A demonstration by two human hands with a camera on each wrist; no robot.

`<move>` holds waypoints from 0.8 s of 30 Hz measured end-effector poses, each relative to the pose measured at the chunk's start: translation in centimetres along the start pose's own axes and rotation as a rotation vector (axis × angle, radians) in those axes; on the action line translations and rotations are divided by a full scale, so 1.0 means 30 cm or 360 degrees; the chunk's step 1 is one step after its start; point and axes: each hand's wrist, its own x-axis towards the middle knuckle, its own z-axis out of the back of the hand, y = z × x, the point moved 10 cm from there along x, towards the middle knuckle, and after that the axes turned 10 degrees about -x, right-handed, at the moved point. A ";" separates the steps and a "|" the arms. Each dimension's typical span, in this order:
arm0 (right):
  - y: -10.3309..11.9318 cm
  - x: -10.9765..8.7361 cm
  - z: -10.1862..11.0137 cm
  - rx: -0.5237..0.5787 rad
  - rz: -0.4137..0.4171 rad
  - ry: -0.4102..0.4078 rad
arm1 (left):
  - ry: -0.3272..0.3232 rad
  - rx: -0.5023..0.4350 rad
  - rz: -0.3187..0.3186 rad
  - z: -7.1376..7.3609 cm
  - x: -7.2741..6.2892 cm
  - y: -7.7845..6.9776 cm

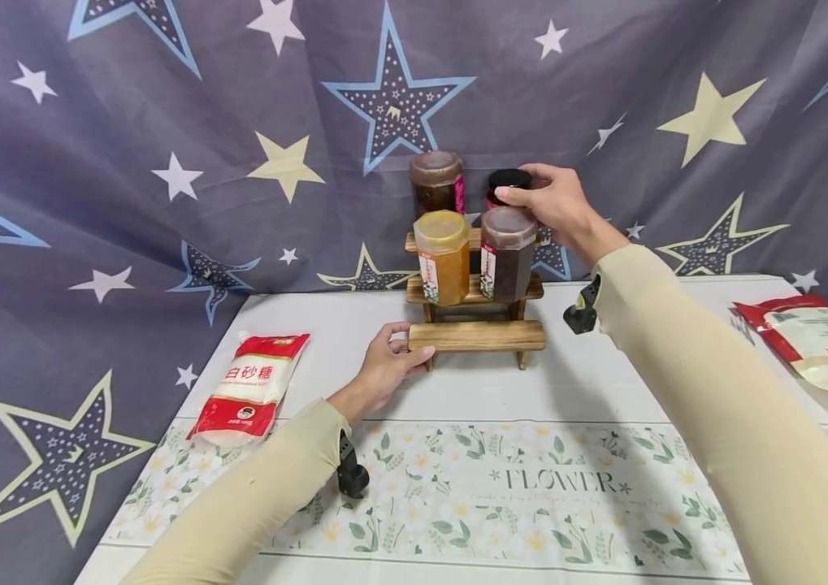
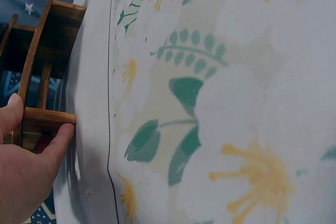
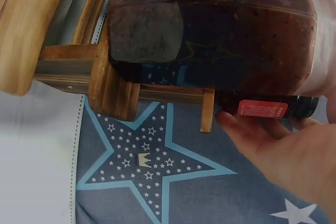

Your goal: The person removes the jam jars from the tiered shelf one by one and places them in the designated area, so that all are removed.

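Observation:
A three-tier wooden stand (image 1: 476, 335) is on the table, its lowest step bare. My left hand (image 1: 387, 367) grips the left end of that step, thumb in front; the left wrist view shows the same hold on the stand (image 2: 50, 116). At the top tier's right side, my right hand (image 1: 561, 205) holds a small dark jar with a black lid (image 1: 509, 178). Its red label shows in the right wrist view, with fingers (image 3: 244, 132) along the jar. Just in front stands a dark brown jar (image 1: 507, 256), beside a yellow jar (image 1: 443, 258). Another dark jar (image 1: 434, 183) occupies the top left.
A red and white bag of white sugar (image 1: 249, 386) lies at the table's left. Another red and white bag (image 1: 816, 341) lies at the right edge. Behind the stand hangs a star-patterned cloth (image 1: 223, 106). A flower-print cloth (image 1: 428, 504) covers the front of the table.

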 end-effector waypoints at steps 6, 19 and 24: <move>-0.019 -0.003 0.015 0.0167 -0.0075 -0.0008 | -0.0005 -0.0005 -0.0007 -0.003 -0.001 -0.002; -0.051 -0.034 0.103 0.0442 -0.0170 -0.0006 | -0.0029 -0.0009 0.0000 0.000 0.000 0.003; -0.063 -0.057 0.180 0.0461 -0.0134 -0.0001 | -0.0042 -0.0016 0.0018 0.006 0.000 0.002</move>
